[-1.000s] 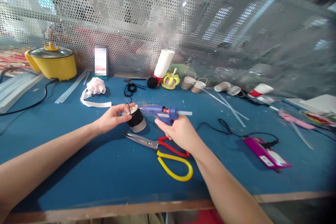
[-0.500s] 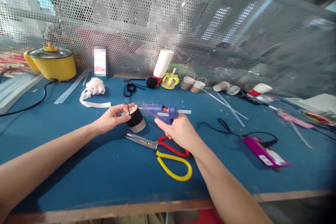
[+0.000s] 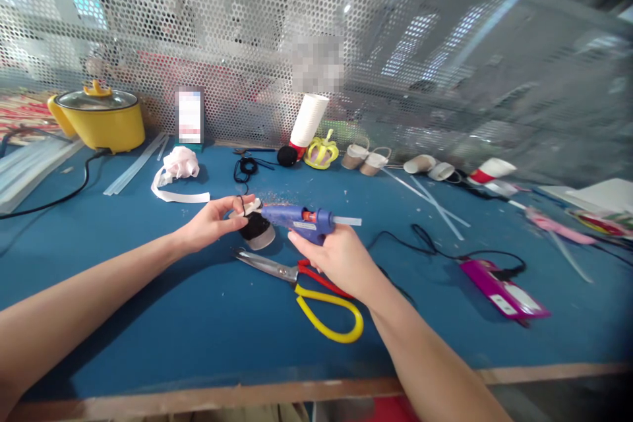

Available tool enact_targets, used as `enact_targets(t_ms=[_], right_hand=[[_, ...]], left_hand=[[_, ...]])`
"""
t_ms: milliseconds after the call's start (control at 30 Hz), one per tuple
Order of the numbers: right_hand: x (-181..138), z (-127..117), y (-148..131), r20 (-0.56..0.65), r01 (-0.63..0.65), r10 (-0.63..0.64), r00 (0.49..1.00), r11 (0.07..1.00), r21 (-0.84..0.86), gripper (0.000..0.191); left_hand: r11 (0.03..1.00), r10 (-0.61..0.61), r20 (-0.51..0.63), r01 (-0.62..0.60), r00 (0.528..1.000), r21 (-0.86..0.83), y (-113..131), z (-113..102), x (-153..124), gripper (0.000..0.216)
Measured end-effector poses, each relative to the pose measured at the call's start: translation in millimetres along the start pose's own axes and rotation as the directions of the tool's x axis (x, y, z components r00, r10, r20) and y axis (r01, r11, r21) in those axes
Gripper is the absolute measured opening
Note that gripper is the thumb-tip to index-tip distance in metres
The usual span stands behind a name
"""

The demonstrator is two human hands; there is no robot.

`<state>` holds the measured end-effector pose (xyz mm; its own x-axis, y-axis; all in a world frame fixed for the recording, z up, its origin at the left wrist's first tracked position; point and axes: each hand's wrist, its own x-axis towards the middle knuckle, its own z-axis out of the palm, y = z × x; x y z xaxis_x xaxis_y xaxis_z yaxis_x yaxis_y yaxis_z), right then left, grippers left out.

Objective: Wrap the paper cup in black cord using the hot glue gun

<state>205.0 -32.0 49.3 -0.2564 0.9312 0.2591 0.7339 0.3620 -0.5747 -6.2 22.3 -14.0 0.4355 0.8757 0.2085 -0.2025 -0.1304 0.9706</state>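
My left hand (image 3: 223, 215) is closed on a small paper cup (image 3: 262, 237) that is wrapped in black cord, its pale base tilted down to the right. A strand of black cord (image 3: 242, 201) runs up past the fingers. In my right hand (image 3: 339, 254) is a blue glue gun (image 3: 291, 216), with a clear glue stick (image 3: 349, 221) poking out of its back. The gun's nozzle points left at the cup's upper rim; whether it touches is hard to tell. Just below the cup lie scissors (image 3: 281, 270) with one red and one yellow handle, blades nearly together.
Behind stand a yellow electric pot (image 3: 106, 128), a crumpled white ribbon (image 3: 180, 165), a black cord coil (image 3: 246, 168), stacked paper cups (image 3: 310, 117) and small baskets (image 3: 373, 161). A purple power strip (image 3: 502, 290) with a cable lies on the right.
The glue gun's nozzle has moved slightly left and down over the cup's upper rim, and its body tilts a little more. My left hand keeps its hold on the cup.
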Motion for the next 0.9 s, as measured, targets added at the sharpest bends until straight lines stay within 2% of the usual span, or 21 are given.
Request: enact_targets(t_ms=[267, 500, 767, 900], right_hand=[[-1.4, 5.7, -1.9, 0.012, 0.007, -0.007, 1.000, 1.000, -0.002, 0.013], [3.2, -2.9, 4.6, -0.002, -0.057, 0.057, 0.998, 0.998, 0.010, 0.018], [11.5, -1.9, 9.7, 0.029, -0.156, 0.155, 0.988, 0.987, 0.039, 0.031], [13.5, 0.5, 11.8, 0.039, -0.185, 0.183, 0.982, 0.980, 0.078, 0.028]], left_hand=[[1.000, -0.004, -0.005, 0.004, 1.000, 0.026, 1.6, 1.1, 0.0, 0.019], [1.000, -0.017, -0.002, 0.017, 1.000, -0.004, 1.9, 1.4, -0.1, 0.020], [1.000, -0.027, -0.002, 0.027, 1.000, -0.011, 1.8, 0.4, -0.1, 0.020], [0.999, -0.030, -0.004, 0.030, 1.000, -0.020, 1.2, 0.5, -0.3, 0.020]])
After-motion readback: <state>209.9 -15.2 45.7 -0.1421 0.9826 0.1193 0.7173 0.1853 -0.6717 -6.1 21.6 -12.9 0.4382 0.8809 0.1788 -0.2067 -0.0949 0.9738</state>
